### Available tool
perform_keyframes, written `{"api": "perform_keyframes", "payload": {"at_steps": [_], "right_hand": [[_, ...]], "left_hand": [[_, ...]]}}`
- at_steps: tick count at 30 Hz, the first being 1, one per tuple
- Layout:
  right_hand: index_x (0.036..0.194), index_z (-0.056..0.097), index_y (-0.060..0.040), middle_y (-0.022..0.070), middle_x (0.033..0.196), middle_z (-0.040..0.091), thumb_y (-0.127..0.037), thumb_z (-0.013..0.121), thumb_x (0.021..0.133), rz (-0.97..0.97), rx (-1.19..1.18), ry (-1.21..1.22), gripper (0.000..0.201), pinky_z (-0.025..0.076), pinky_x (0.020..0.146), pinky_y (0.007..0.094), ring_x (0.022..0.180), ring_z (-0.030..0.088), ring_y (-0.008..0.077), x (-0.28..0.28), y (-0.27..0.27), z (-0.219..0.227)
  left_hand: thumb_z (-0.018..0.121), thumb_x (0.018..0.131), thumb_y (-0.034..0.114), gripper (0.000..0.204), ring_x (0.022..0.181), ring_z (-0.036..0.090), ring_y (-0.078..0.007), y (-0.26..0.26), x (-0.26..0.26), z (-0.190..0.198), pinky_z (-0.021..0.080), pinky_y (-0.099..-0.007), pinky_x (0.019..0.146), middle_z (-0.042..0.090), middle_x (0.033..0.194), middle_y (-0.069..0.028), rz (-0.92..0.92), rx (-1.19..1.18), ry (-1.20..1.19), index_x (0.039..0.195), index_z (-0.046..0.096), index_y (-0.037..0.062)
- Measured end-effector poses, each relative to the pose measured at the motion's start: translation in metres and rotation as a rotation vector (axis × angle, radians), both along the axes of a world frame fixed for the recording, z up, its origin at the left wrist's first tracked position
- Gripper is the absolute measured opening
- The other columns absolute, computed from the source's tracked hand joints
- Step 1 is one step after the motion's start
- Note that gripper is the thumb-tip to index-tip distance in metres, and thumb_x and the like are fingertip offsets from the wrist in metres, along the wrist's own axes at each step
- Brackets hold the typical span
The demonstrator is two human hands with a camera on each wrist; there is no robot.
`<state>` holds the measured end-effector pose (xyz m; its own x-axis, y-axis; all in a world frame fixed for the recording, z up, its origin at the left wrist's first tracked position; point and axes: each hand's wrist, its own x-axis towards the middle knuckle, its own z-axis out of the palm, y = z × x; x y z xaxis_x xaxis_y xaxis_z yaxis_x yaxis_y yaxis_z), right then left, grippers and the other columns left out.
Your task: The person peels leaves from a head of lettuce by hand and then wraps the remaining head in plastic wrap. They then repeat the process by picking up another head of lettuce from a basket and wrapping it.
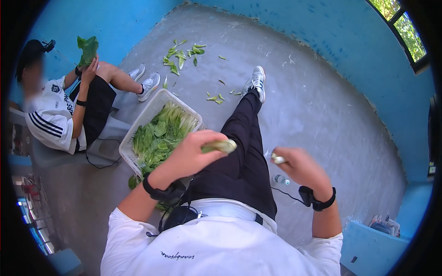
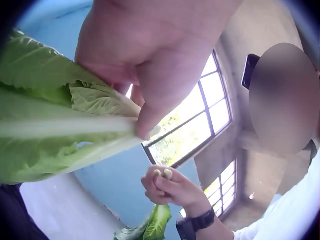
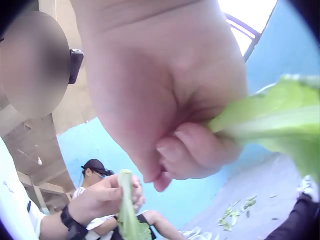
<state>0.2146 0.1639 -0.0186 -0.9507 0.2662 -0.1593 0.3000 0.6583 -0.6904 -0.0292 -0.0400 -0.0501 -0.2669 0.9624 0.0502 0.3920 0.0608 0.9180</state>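
Note:
My left hand holds a bunch of leafy lettuce by its pale stem end, thumb and fingers pinching near the cut base. In the left wrist view the broad leaves spread away from the hand. My right hand, slightly blurred, is apart from it on the right. Its fingers curl tightly round some lettuce leaves, and their white stem ends poke out of the fist. Between my left arm and the other person, a white plastic crate holds a heap of lettuce.
At the left another person sits on a grey chair, holding up a green leaf. Torn leaves and small scraps lie on the grey floor. A clear bottle is beside my leg. Thin cables run from both wrist cameras.

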Motion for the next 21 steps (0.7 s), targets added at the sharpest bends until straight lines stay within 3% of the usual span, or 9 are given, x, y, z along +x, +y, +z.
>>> {"api": "perform_keyframes", "payload": {"at_steps": [3, 4, 7, 12, 17, 21], "right_hand": [[0.099, 0.065, -0.002, 0.0176, 0.077, 0.066, -0.013, 0.072, 0.089, -0.132, -0.03, -0.073, 0.016, 0.047, 0.063, 0.0422, 0.07, 0.063, 0.0367, 0.003, 0.002, 0.008], [0.098, 0.066, -0.0021, 0.0171, 0.077, 0.065, -0.014, 0.073, 0.089, -0.147, -0.065, -0.074, 0.017, 0.047, 0.061, 0.0407, 0.069, 0.063, 0.0351, 0.001, -0.001, 0.011], [0.096, 0.069, -0.0025, 0.0151, 0.075, 0.065, -0.016, 0.077, 0.087, -0.187, -0.128, -0.065, 0.018, 0.046, 0.059, 0.0369, 0.065, 0.061, 0.0305, -0.011, -0.012, 0.017], [0.091, 0.072, -0.0032, 0.0105, 0.076, 0.066, -0.012, 0.081, 0.082, -0.226, -0.136, 0.162, 0.016, 0.048, 0.061, 0.0331, 0.065, 0.061, 0.0252, -0.033, -0.028, 0.008], [0.097, 0.073, -0.0019, 0.0088, 0.087, 0.069, -0.009, 0.082, 0.08, -0.169, -0.193, 0.36, 0.02, 0.052, 0.066, 0.0329, 0.073, 0.066, 0.0234, -0.061, -0.048, 0.009], [0.099, 0.072, -0.0004, 0.0092, 0.089, 0.07, -0.007, 0.081, 0.08, -0.141, -0.223, 0.388, 0.021, 0.053, 0.07, 0.0331, 0.077, 0.068, 0.0236, -0.067, -0.047, -0.002]], "left_hand": [[0.076, 0.087, 0.006, 0.028, 0.095, 0.066, -0.0134, -0.01, -0.011, -0.005, 0.051, -0.0289, 0.088, 0.07, 0.1, -0.0039, 0.129, -0.015, -0.277, 0.113, 0.068, 0.001], [0.076, 0.089, 0.004, 0.03, 0.099, 0.064, -0.0093, -0.011, -0.014, -0.004, 0.05, -0.0262, 0.091, 0.067, 0.103, -0.0009, 0.097, -0.024, -0.455, 0.116, 0.064, 0.0014], [0.076, 0.088, 0.001, 0.035, 0.1, 0.064, -0.0092, -0.009, -0.01, -0.005, 0.05, -0.0261, 0.092, 0.066, 0.105, -0.0006, 0.087, 0.01, -0.754, 0.119, 0.06, 0.003], [0.078, 0.087, -0.001, 0.033, 0.1, 0.064, -0.0089, -0.001, 0.005, -0.01, 0.051, -0.0266, 0.09, 0.067, 0.104, -0.0014, 0.029, 0.036, -0.802, 0.113, 0.058, 0.004], [0.079, 0.086, 0.0, 0.032, 0.097, 0.065, -0.0081, 0.005, 0.015, -0.008, 0.052, -0.0257, 0.087, 0.069, 0.103, -0.0022, -0.032, -0.007, -0.83, 0.11, 0.058, 0.0048], [0.08, 0.087, 0.002, 0.033, 0.097, 0.065, -0.0075, 0.009, 0.017, -0.008, 0.052, -0.0258, 0.087, 0.069, 0.103, -0.0024, -0.027, 0.016, -0.838, 0.111, 0.058, 0.0053]]}}
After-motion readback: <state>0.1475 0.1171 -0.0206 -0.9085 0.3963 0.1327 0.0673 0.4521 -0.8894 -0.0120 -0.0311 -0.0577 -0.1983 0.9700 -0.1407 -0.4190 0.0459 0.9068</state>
